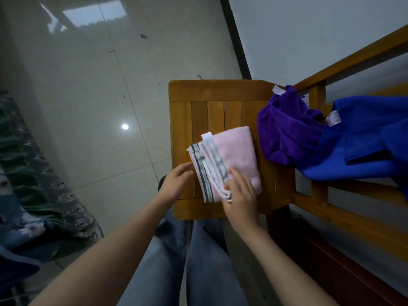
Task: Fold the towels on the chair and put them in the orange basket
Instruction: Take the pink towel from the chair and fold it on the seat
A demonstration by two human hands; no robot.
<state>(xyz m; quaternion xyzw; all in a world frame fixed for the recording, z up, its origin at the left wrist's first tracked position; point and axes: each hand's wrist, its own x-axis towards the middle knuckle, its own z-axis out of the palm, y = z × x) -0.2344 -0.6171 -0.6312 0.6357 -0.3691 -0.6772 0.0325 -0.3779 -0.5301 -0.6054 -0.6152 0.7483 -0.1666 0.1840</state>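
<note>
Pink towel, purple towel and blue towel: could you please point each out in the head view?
pink towel point(237, 151): head view, plain pink folded face.
purple towel point(284, 133): head view, crumpled middle.
blue towel point(357, 138): head view, broad middle fold.

Pink towel point(237, 151) with a striped border, purple towel point(284, 133), blue towel point(362, 138), orange-brown wooden chair point(220, 91)
</note>
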